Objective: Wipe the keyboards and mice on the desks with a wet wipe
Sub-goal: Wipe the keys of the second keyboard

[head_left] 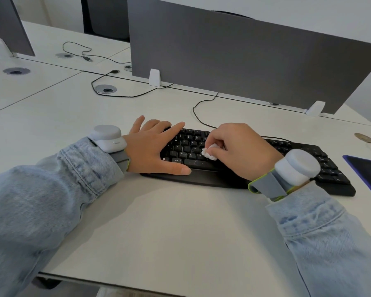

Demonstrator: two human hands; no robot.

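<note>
A black keyboard [321, 159] with a palm rest lies across the white desk [159, 221] in front of me. My left hand [152, 146] lies flat with spread fingers on the keyboard's left end, thumb along the palm rest. My right hand [242, 148] is curled over the middle keys and pinches a small crumpled white wet wipe [208, 153], which is pressed onto the letter keys. The keys under both hands are hidden. No mouse is in view.
A grey divider panel [244, 61] stands behind the keyboard, with the keyboard's black cable [196, 116] running to it. A dark mouse pad [368, 174] lies at the right edge. Cable grommets [105, 88] and loose cables [77, 48] lie at back left.
</note>
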